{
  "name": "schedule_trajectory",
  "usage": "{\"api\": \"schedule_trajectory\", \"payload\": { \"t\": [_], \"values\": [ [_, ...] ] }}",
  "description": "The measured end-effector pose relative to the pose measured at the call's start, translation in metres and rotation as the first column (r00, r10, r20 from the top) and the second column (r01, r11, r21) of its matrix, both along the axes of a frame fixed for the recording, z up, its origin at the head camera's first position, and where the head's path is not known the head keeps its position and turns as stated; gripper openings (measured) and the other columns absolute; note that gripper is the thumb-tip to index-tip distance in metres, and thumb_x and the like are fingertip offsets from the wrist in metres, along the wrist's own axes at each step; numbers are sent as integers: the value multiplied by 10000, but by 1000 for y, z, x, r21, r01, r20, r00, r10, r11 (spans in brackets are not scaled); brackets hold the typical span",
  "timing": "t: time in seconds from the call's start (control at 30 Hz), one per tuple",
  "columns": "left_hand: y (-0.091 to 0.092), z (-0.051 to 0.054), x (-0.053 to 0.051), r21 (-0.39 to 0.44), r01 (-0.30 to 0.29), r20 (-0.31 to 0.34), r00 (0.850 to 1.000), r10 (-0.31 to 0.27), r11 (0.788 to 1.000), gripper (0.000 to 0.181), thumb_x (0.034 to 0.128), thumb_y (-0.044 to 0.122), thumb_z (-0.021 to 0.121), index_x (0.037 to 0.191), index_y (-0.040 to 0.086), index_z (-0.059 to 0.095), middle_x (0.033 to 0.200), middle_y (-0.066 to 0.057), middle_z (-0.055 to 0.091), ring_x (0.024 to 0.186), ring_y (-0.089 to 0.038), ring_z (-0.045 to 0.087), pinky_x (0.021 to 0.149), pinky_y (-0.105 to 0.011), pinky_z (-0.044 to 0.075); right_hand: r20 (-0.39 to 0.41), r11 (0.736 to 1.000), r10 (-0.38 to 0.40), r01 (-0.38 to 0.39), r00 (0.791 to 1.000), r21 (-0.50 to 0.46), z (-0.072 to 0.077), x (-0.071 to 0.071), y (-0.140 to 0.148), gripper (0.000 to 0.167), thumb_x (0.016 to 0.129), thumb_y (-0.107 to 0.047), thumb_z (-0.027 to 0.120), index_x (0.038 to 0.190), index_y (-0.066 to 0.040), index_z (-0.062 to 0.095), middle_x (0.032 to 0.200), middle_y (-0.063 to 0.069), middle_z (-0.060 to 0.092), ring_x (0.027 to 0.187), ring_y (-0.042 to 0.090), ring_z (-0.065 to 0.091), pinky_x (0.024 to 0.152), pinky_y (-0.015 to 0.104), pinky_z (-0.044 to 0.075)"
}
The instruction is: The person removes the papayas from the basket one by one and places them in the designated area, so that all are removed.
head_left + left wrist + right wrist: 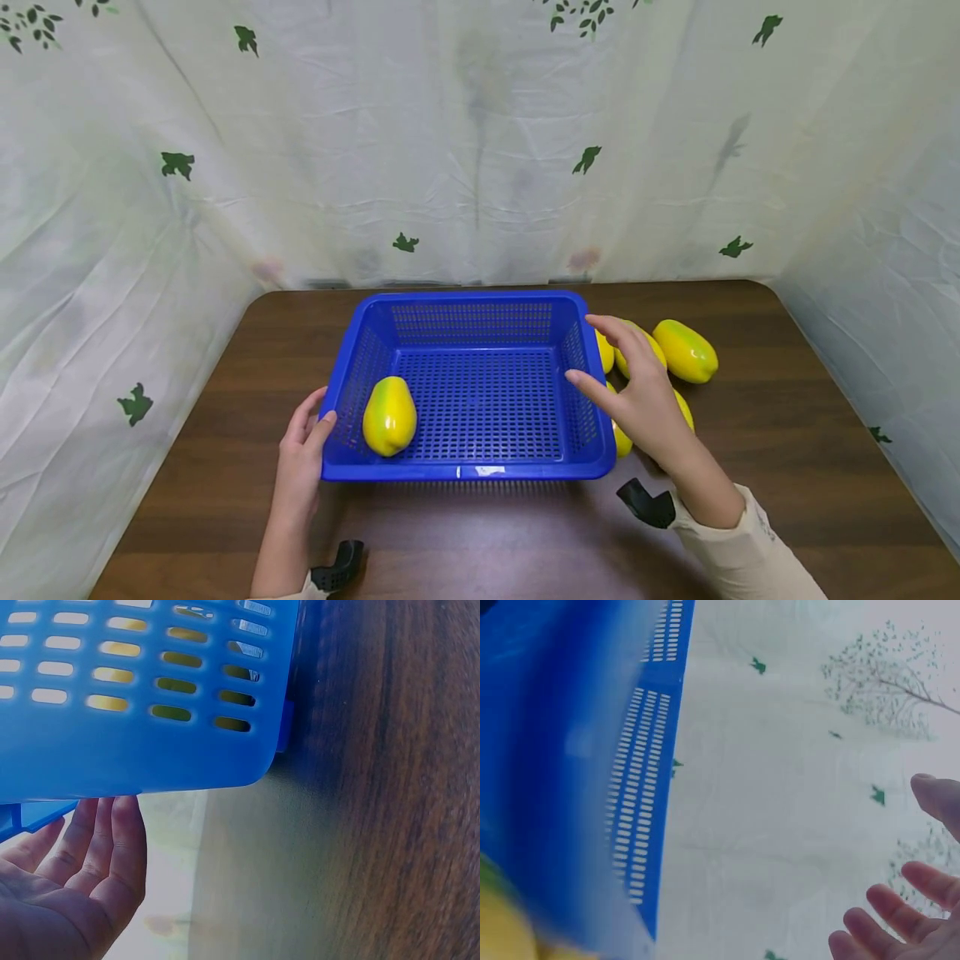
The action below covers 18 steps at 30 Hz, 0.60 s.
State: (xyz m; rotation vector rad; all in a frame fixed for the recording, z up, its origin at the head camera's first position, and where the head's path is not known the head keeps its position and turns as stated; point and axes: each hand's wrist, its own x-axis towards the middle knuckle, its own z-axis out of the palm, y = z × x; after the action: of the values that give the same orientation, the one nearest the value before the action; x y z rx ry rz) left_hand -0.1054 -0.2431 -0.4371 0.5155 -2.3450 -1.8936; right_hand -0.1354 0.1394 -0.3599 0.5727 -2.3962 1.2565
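A blue plastic basket [480, 471] with slotted walls is at the middle of the table. Inside it, near the left wall, lies one yellow-green fruit [389, 417] shaped like a papaya or mango. My left hand [302, 450] grips the basket's left rim, thumb on top; in the left wrist view its fingers [126, 840] reach under that rim. Over the right rim my right hand [637, 392] is spread, thumb apart from the fingers, holding nothing. The right wrist view shows this hand [922, 922] with fingers extended, apart from the basket wall [641, 802].
Several more yellow-green fruits [686, 352] lie right of the basket, partly hidden by my right hand and the basket wall. The brown wooden table [195, 467] is bounded at back and sides by a pale curtain [450, 150] with green leaf prints.
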Motion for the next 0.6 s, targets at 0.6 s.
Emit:
{"api": "schedule_trajectory", "payload": {
  "t": [0.6],
  "values": [
    [0,1,1,20,12,-24,1000,-11,1000,450,946,343,427,1366,200,348,1105,-117,458,825,-150,538,681,-227,482,-2,950,278,-274,961,151,8,-47,-48,625,812,-321,661,1337,-118,389,1330,20,396,1215,150,346,967,356,324]
  ]
}}
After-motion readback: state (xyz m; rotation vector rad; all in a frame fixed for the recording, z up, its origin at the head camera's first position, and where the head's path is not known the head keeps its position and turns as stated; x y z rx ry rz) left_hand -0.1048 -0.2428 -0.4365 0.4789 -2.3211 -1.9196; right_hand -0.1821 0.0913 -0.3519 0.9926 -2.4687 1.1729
